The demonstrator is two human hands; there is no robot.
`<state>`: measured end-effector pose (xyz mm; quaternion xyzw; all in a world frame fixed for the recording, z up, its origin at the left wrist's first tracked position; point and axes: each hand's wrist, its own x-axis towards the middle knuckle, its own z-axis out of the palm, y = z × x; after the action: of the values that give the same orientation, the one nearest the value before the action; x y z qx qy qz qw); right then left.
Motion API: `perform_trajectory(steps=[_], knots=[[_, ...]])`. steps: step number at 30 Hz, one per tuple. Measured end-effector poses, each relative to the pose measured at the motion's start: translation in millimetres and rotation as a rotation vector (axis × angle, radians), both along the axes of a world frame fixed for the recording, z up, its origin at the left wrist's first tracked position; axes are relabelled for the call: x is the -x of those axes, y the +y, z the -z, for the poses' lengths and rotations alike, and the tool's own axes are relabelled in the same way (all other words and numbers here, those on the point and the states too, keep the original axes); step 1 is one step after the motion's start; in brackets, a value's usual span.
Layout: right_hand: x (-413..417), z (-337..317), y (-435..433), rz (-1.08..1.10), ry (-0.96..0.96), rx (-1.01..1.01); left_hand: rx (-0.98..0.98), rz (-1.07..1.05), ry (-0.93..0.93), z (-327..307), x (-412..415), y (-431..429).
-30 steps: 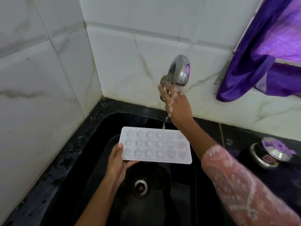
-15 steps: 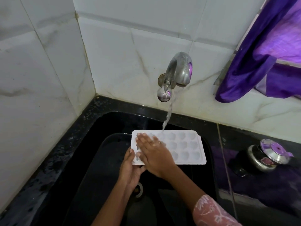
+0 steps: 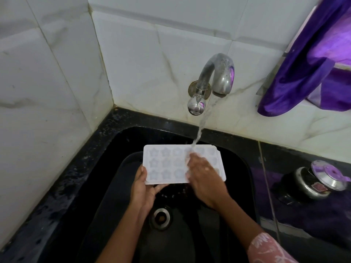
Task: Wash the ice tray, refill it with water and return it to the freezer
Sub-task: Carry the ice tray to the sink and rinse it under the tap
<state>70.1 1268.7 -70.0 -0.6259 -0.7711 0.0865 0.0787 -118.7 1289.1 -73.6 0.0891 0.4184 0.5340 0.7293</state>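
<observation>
A white ice tray (image 3: 167,164) with star and shell-shaped cells is held flat over the black sink (image 3: 98,149). My left hand (image 3: 143,188) grips its near left corner from below. My right hand (image 3: 203,177) lies flat on the tray's right half, fingers spread, covering several cells. A stream of water (image 3: 201,128) runs from the steel tap (image 3: 214,80) onto the tray's far edge, just beyond my right fingertips.
The sink drain (image 3: 161,218) lies below the tray. A steel pressure cooker (image 3: 315,181) stands on the black counter at the right. A purple cloth (image 3: 311,59) hangs at the upper right. White tiled walls close the left and back.
My right hand left the tap, came down onto the tray and has slid from its left part to its right half. The water stream has grown stronger.
</observation>
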Motion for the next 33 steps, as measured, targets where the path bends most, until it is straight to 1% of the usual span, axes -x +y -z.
perform_trajectory(steps=[2,3,5,6,7,9,11,13,15,17,19,21,23,24,25,27,28,29,30,32,33], knots=[[-23.5,2.2,3.0,0.202,-0.064,-0.049,-0.018,0.01,0.029,-1.6,3.9,0.9],[-25.6,0.6,4.3,0.258,-0.095,-0.068,-0.022,0.016,0.029,-2.9,3.5,-0.1],[-10.2,-5.1,7.0,0.313,-0.066,-0.115,-0.012,0.021,0.026,-5.6,-1.6,-2.4],[2.6,-6.1,6.5,0.281,-0.033,-0.087,-0.003,0.023,0.025,-5.9,-5.5,-2.5],[17.8,-7.4,4.4,0.194,0.006,-0.058,0.001,0.031,0.022,-6.9,-9.3,-2.0],[48.8,-9.4,-1.0,0.015,0.011,-0.005,-0.005,0.057,0.041,-10.6,-12.3,0.4],[59.1,-9.1,-8.2,-0.1,-0.064,-0.007,-0.014,0.063,0.072,-11.8,-7.8,3.7],[47.5,-9.2,-14.7,-0.204,-0.158,-0.075,0.006,0.056,0.083,-11.0,0.8,6.7],[22.4,-13.7,-18.5,-0.219,-0.212,-0.117,0.045,0.04,0.113,-9.9,10.7,9.3],[-2.1,-23.0,-21.5,-0.191,-0.241,-0.216,0.065,0.036,0.117,-9.4,17.5,10.7],[-13.1,-33.2,-20.8,-0.136,-0.254,-0.301,0.074,0.078,0.129,-10.6,18.2,9.5],[-13.5,-47.2,-14.1,-0.069,-0.188,-0.339,0.078,0.189,0.241,-11.7,13.7,8.9],[-13.1,-64.5,-1.4,-0.031,-0.162,-0.329,0.064,0.293,0.413,-13.0,9.0,8.9],[-14.0,-72.8,6.3,-0.034,-0.159,-0.302,0.041,0.308,0.434,-14.9,8.4,8.7],[-15.7,-81.4,13.6,-0.029,-0.115,-0.214,0.0,0.313,0.403,-16.4,9.2,8.1],[-19.7,-96.3,29.1,0.047,0.056,-0.023,-0.137,0.332,0.379,-18.9,14.9,5.0],[-22.0,-98.1,36.4,0.102,0.154,0.045,-0.214,0.339,0.405,-19.3,18.2,4.1],[-23.0,-97.7,41.9,0.157,0.215,0.069,-0.271,0.335,0.42,-19.2,20.4,2.9],[-22.8,-94.3,45.6,0.218,0.265,0.034,-0.298,0.332,0.424,-19.3,22.0,1.9],[-16.5,-82.9,47.8,0.337,0.328,-0.152,-0.31,0.312,0.448,-20.0,20.7,2.1],[-9.3,-74.0,46.8,0.376,0.372,-0.199,-0.297,0.302,0.463,-21.6,17.4,2.6]])
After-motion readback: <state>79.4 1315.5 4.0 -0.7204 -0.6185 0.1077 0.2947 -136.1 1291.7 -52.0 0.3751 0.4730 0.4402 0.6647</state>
